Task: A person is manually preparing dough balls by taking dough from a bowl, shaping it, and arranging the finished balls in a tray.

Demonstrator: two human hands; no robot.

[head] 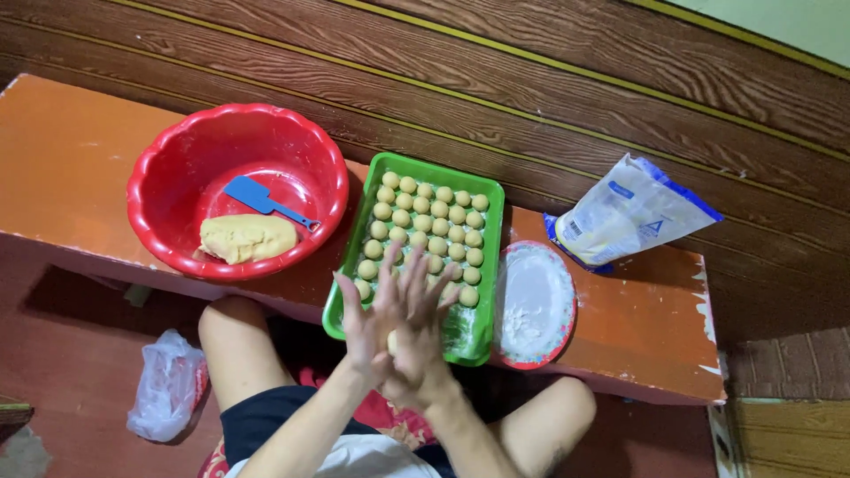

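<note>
Pressing a dough ball (392,341) between flat palms (fingers spread): left hand (370,327), right hand (421,341).

palms (398,332) pressed around dough ball (392,341)

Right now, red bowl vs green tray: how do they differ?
The red bowl is round and deep; the green tray is rectangular and shallow. The red bowl holds one large dough lump plus a blue spatula; the green tray holds rows of small dough balls. Both are plastic-looking and sit on the orange bench.
</note>
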